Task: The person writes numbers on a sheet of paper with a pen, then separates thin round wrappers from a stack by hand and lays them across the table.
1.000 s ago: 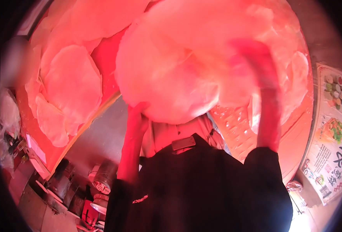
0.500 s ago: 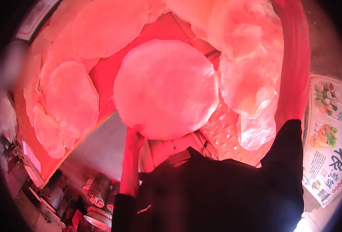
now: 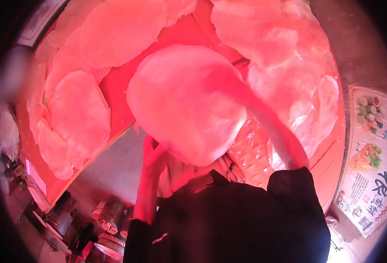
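A large round, thin sheet of dough (image 3: 180, 105) fills the middle of the head view, pale pink in the red light. My left hand (image 3: 155, 153) is closed on its near edge, at the lower left, with part of the fingers hidden by the sheet. Across the sheet's upper right lies my right hand (image 3: 235, 87), smeared by motion, so its fingers cannot be made out. The sheet's near edge droops in front of my clothing and looks wavy rather than evenly round.
Overlapping dough sheets (image 3: 77, 109) cover the left of the red table (image 3: 119, 90), and a further pile of sheets (image 3: 281, 65) lies on the right. A printed sign (image 3: 368, 162) with food pictures is beyond the right edge. Dark cylinders (image 3: 112, 215) stand low at left.
My right arm has swung in from the far right, bringing that hand over the sheet. The sheet's near edge has shifted down and bent. My left hand still holds the edge, slightly turned.
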The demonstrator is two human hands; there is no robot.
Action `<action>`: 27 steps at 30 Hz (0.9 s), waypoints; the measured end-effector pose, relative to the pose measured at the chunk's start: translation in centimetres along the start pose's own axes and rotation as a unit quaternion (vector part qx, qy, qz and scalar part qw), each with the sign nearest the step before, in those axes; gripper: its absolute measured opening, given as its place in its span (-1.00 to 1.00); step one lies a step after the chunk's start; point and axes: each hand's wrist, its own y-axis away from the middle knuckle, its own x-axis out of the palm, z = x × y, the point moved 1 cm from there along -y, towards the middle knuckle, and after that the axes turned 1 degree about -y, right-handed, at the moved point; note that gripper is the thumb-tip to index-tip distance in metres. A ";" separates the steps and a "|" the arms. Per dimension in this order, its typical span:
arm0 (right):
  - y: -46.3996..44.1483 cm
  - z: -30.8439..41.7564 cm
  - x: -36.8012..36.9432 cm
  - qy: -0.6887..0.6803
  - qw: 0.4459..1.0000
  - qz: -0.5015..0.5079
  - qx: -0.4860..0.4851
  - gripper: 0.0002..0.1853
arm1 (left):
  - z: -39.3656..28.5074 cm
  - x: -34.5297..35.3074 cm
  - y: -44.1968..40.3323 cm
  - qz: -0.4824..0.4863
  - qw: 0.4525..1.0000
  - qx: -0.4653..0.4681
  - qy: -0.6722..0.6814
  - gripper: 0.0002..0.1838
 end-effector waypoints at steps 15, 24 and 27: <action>4.3 -2.4 7.5 0.179 0.983 0.010 -0.044 -0.60 | -1.2 1.1 -0.1 -0.049 0.998 -0.020 0.043 -0.38; 6.2 -4.7 11.0 0.398 0.865 0.008 -0.304 -0.73 | 1.1 -1.1 0.4 -0.122 0.991 -0.022 0.041 -0.40; 7.3 -4.5 11.1 0.445 0.848 0.017 -0.287 -0.75 | 1.5 -1.5 0.8 -0.117 0.991 -0.021 0.068 -0.39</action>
